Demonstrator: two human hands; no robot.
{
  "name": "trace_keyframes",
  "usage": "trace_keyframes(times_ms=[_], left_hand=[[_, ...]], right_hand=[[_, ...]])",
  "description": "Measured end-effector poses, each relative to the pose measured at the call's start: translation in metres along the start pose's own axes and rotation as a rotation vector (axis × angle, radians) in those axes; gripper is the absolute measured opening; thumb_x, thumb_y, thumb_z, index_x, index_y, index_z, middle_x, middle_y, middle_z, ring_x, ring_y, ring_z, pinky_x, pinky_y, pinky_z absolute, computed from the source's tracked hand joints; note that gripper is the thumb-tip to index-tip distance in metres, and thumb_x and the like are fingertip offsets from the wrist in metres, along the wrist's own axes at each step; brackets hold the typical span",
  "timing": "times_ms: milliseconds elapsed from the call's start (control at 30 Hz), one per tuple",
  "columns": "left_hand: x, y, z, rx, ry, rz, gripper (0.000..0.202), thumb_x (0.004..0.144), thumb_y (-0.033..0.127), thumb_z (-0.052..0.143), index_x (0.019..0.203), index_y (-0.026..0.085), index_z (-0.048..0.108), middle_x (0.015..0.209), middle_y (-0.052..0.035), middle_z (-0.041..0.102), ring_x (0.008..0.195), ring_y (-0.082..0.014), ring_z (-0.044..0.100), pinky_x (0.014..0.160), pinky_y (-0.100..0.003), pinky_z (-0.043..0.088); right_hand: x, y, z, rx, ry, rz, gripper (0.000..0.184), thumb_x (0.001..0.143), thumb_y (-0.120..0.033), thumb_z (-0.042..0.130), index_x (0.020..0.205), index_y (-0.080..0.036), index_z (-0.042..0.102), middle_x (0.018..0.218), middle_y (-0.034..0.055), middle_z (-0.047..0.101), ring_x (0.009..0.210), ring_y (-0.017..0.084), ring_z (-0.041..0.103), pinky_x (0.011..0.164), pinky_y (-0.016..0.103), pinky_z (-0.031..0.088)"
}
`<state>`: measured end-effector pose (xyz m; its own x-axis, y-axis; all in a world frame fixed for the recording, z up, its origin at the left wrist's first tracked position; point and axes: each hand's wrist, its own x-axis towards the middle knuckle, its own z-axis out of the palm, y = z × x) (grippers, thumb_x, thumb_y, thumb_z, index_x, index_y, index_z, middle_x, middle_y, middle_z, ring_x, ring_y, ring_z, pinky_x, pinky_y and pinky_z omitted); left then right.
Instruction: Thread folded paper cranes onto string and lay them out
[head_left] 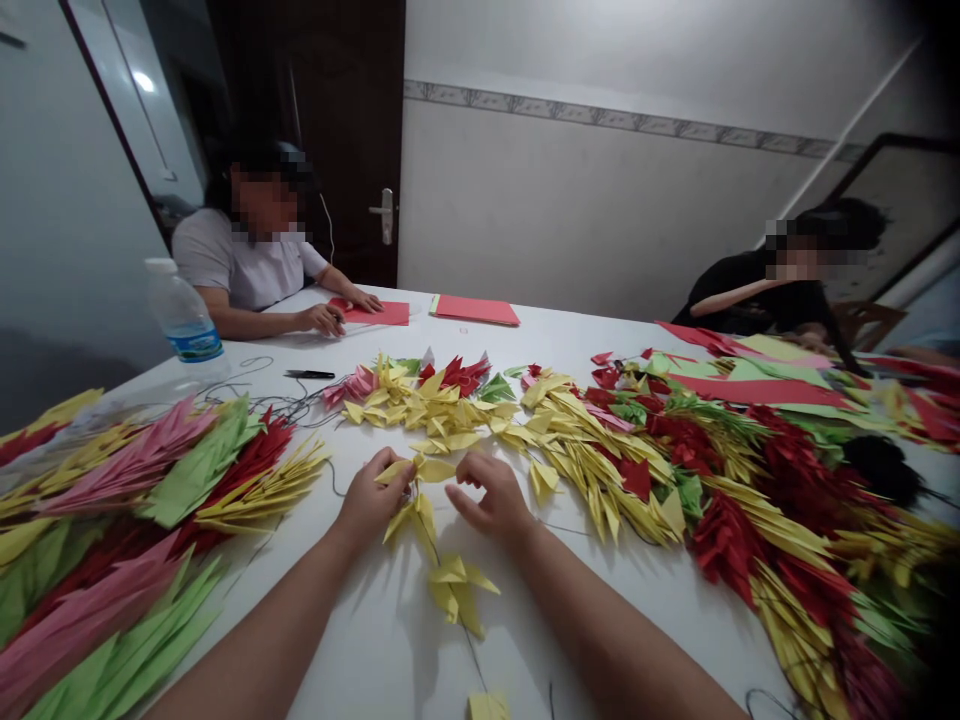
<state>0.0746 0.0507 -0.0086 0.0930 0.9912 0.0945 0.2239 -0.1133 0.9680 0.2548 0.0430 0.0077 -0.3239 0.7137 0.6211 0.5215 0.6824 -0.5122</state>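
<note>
Past the left hand (371,497), a pair of scissors (310,374) lies on the white table (352,640), with an upright plastic water bottle (185,312) farther off. Ahead of that hand, a seated person (247,260) rests both hands on red paper (373,313), just beside another red sheet (475,310). Well beyond the right hand (491,497), a second person (757,290) in black sits at the table's far corner.
</note>
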Motion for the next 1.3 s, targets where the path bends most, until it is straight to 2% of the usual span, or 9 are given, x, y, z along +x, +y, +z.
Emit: trace_keyframes(times_ms=[167,300,400,633,833,933,1067,1133,1300], left_hand=[[-0.001,0.005,-0.002,0.089,0.03,0.032,0.029,0.075,0.048,0.049,0.068,0.02,0.043,0.052,0.0046,0.055,0.049,-0.0114,0.051,0.051,-0.022,0.04],[-0.001,0.005,-0.002,0.083,0.039,0.031,0.029,0.074,0.048,0.049,0.067,0.021,0.042,0.052,0.0044,0.055,0.049,-0.0121,0.052,0.051,-0.023,0.04],[0.001,0.003,-0.001,0.131,0.042,0.035,0.028,0.075,0.047,0.048,0.067,0.021,0.043,0.052,0.0035,0.057,0.05,-0.0129,0.053,0.051,-0.023,0.039],[0.002,0.002,-0.001,0.103,0.064,0.026,0.025,0.072,0.044,0.051,0.067,0.021,0.045,0.057,0.0021,0.059,0.056,-0.0149,0.055,0.056,-0.025,0.04],[0.002,0.004,-0.002,0.157,0.044,0.05,0.015,0.068,0.035,0.053,0.07,0.02,0.05,0.065,0.0018,0.058,0.063,-0.016,0.053,0.059,-0.026,0.04],[0.002,0.004,0.0,0.237,0.049,0.069,0.013,0.068,0.03,0.051,0.075,0.019,0.051,0.074,-0.0006,0.058,0.071,-0.0179,0.052,0.065,-0.029,0.04],[0.0,0.005,-0.002,0.272,0.154,0.208,0.028,0.067,0.035,0.053,0.091,0.019,0.05,0.094,-0.0059,0.054,0.087,-0.0218,0.05,0.076,-0.034,0.04],[-0.002,0.007,-0.005,0.309,0.209,0.327,0.023,0.073,0.039,0.048,0.086,0.02,0.05,0.091,-0.0061,0.053,0.089,-0.0222,0.048,0.079,-0.034,0.037],[-0.007,0.014,-0.009,0.391,-0.013,0.449,0.033,0.079,0.045,0.04,0.065,0.02,0.054,0.077,-0.0054,0.053,0.083,-0.0218,0.046,0.078,-0.034,0.033]], right_hand=[[-0.001,-0.014,0.003,-0.068,-0.229,-0.258,0.037,0.068,-0.052,0.058,0.086,-0.02,0.057,0.067,0.0036,0.058,0.061,0.015,0.051,0.058,0.027,0.036],[-0.002,-0.013,0.008,-0.059,-0.306,-0.238,0.014,0.076,-0.031,0.052,0.08,-0.021,0.061,0.066,0.0033,0.062,0.058,0.014,0.052,0.058,0.026,0.037],[-0.003,-0.012,0.01,0.018,-0.266,-0.192,0.013,0.076,-0.022,0.05,0.075,-0.022,0.063,0.062,0.0028,0.063,0.055,0.013,0.053,0.056,0.025,0.039],[-0.004,-0.022,0.012,0.198,-0.232,-0.056,0.017,0.077,-0.03,0.052,0.069,-0.02,0.063,0.056,0.0022,0.063,0.051,0.012,0.055,0.054,0.023,0.043],[-0.005,-0.016,0.012,0.146,0.047,0.07,0.019,0.079,-0.03,0.05,0.07,-0.018,0.061,0.054,0.0029,0.062,0.047,0.011,0.052,0.05,0.023,0.043],[-0.006,-0.01,0.012,0.102,0.083,0.09,0.02,0.08,-0.032,0.049,0.07,-0.018,0.06,0.053,0.0026,0.06,0.047,0.012,0.051,0.051,0.025,0.043],[-0.007,-0.008,0.013,0.058,0.103,0.125,0.024,0.082,-0.035,0.047,0.072,-0.018,0.06,0.054,0.0032,0.06,0.047,0.012,0.051,0.051,0.026,0.042],[-0.006,-0.008,0.014,0.049,0.138,0.151,0.024,0.083,-0.036,0.046,0.074,-0.019,0.059,0.053,0.0029,0.059,0.047,0.012,0.051,0.048,0.025,0.042],[-0.005,-0.007,0.016,-0.004,0.196,0.139,0.019,0.084,-0.032,0.045,0.078,-0.019,0.058,0.055,0.0022,0.06,0.046,0.012,0.052,0.046,0.024,0.041]])
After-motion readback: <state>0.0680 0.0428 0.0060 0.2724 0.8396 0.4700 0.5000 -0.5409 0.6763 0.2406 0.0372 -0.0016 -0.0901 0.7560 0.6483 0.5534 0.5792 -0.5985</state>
